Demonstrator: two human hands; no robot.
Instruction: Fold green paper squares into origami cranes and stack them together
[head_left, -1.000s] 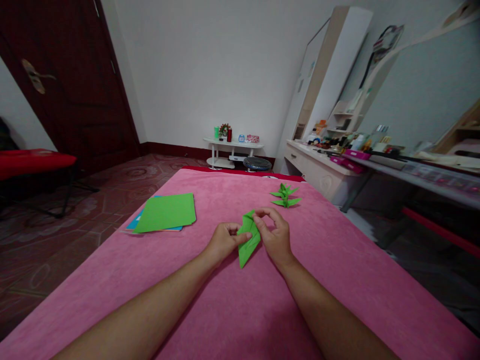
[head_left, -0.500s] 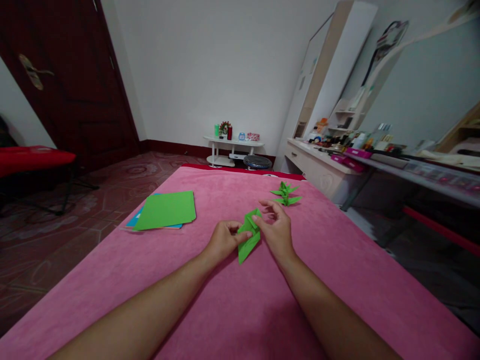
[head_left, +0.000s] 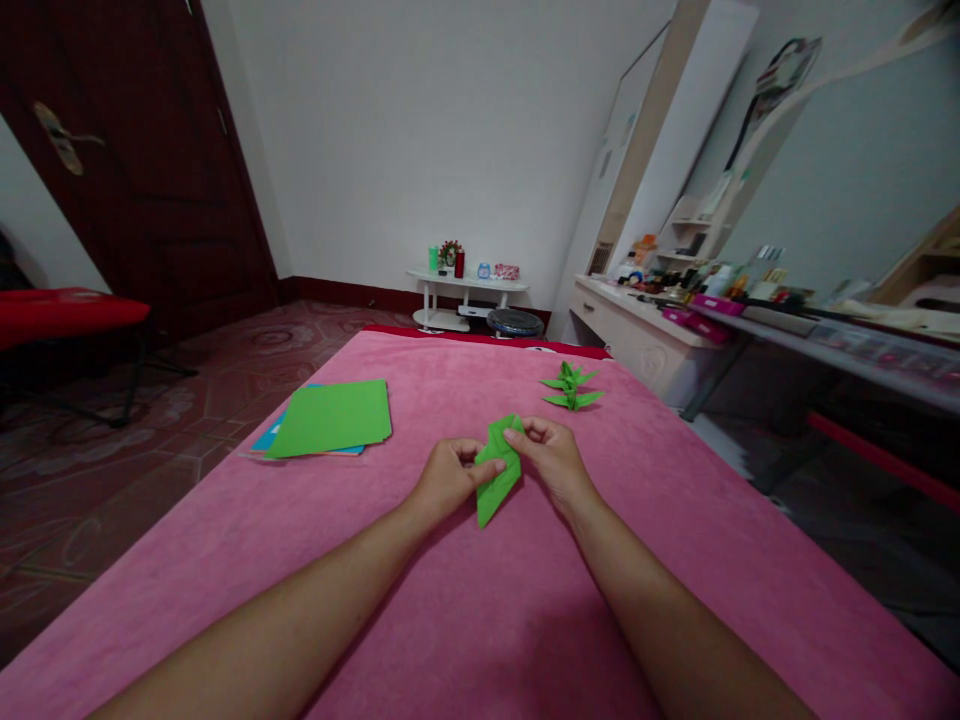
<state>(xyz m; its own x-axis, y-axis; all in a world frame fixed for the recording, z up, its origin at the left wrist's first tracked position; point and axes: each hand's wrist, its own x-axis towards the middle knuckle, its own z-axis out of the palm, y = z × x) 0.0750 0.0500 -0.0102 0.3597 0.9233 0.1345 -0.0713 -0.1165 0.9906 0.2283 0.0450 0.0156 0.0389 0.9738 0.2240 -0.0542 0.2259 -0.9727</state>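
Observation:
A partly folded piece of green origami paper (head_left: pixel 498 492) is held between both hands above the pink cloth (head_left: pixel 465 610). My left hand (head_left: pixel 448 482) pinches its left edge, thumb lying across the front and fingers behind. At the upper right edge, my right hand (head_left: pixel 556 460) grips the paper between thumb and curled fingers. Two folded green paper cranes (head_left: pixel 571 398) rest beyond my right hand, one behind the other. To the left lies a stack of square paper (head_left: pixel 334 418), green on top with blue and white edges showing beneath.
The cloth-covered table ends at a red border (head_left: pixel 420 335). Past it stands a low white stand (head_left: pixel 472 282) with small items. A cluttered dressing table (head_left: pixel 645 310) is on the right. A red folding seat (head_left: pixel 71 315) and dark door (head_left: pixel 142 150) are on the left.
My right hand's raised fingers have curled down and closed on the paper's upper right edge. The small raised flap on its front now looks flatter. My left hand has barely moved.

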